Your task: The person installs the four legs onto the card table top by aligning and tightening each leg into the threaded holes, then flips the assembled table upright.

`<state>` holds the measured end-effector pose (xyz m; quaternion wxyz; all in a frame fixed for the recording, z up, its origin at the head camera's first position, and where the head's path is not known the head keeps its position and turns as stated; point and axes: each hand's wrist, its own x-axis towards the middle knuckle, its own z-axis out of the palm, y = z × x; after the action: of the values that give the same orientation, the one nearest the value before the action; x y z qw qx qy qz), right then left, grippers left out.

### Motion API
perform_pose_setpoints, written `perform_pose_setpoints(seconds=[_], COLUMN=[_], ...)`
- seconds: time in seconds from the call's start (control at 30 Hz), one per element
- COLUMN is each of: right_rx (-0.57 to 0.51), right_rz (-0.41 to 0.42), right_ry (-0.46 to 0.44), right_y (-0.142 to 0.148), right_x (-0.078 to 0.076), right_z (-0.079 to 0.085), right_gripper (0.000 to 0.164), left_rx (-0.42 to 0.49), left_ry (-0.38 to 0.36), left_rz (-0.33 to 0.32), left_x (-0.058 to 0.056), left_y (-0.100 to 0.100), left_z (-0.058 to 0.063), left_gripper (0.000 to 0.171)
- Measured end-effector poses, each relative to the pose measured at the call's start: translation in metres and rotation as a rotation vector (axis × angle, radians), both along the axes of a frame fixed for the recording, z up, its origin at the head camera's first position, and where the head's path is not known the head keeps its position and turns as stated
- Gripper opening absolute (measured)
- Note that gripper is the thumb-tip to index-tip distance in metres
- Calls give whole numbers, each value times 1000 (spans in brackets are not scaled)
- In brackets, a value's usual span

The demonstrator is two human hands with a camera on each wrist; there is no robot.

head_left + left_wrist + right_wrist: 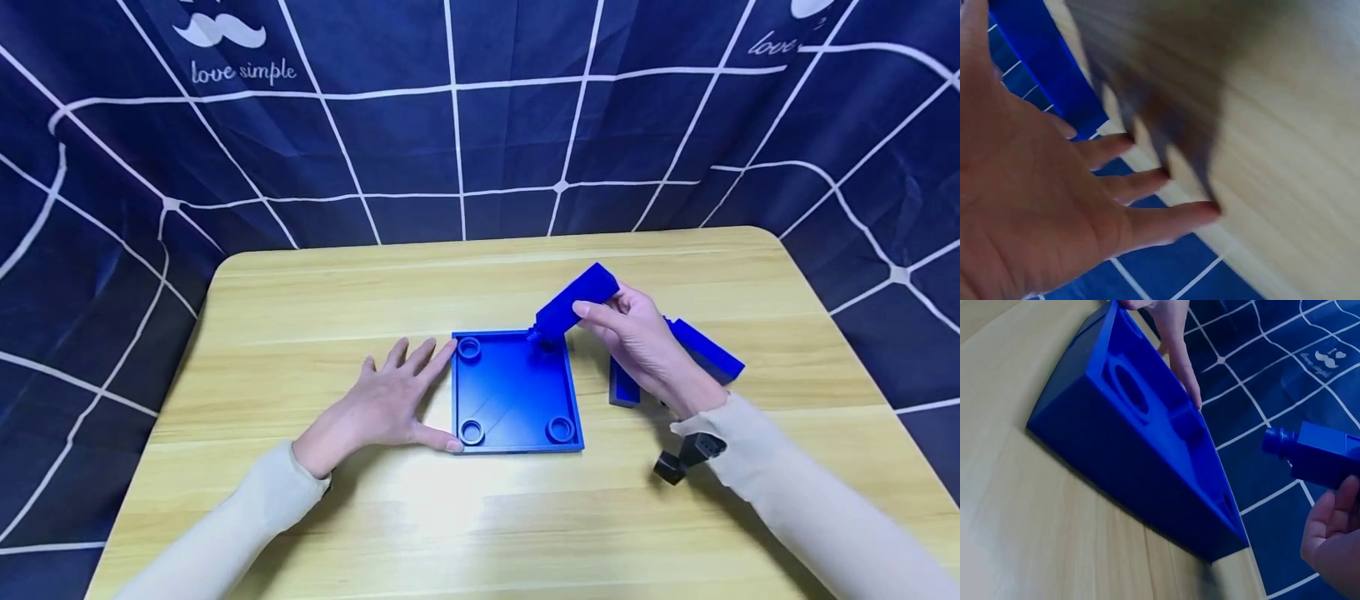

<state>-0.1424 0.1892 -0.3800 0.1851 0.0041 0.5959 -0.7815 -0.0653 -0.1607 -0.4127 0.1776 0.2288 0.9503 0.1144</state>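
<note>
A square blue tray-like base [513,392] with raised edges and round sockets at its corners lies on the table. My left hand [390,396] has its fingers spread along the left side of the base, thumb and index finger touching that edge. In the left wrist view the other fingertips rest on the wood. My right hand [637,333] pinches a blue square leg [573,302] with a round threaded-looking peg [1279,442] at its end. The leg is tilted, its peg pointing down over the far right corner of the base; in the right wrist view the peg stands apart from it.
More blue legs [705,350] lie right of the base, partly hidden behind my right hand and wrist. A small black device [686,458] hangs at the right cuff. Dark blue cloth with white lines [510,133] rises behind the wooden table [337,292].
</note>
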Motion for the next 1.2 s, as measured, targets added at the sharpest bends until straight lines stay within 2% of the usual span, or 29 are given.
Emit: perform_pose_setpoints(seconds=[0.1,0.2,0.53,0.83,1.2], right_rx=[47,93,342,381,365], right_rz=[30,64,177,268,330], right_ry=[4,26,260,310,312], right_y=[-7,-12,-31,-44,-66], right_x=[-2,-5,-13,-10,-15], right_z=[0,-2,-10,-19,-20], right_gripper=[33,36,43,44,53], left_rx=[-17,-28,-52,-38,-94], left_ry=[-25,-35,-43,-44,-44], left_rz=[37,42,5,-19,-8], left_x=[2,2,-5,-1,-5], left_y=[1,2,3,1,4], left_z=[2,4,9,5,4], left_gripper=[138,138,138,139,146])
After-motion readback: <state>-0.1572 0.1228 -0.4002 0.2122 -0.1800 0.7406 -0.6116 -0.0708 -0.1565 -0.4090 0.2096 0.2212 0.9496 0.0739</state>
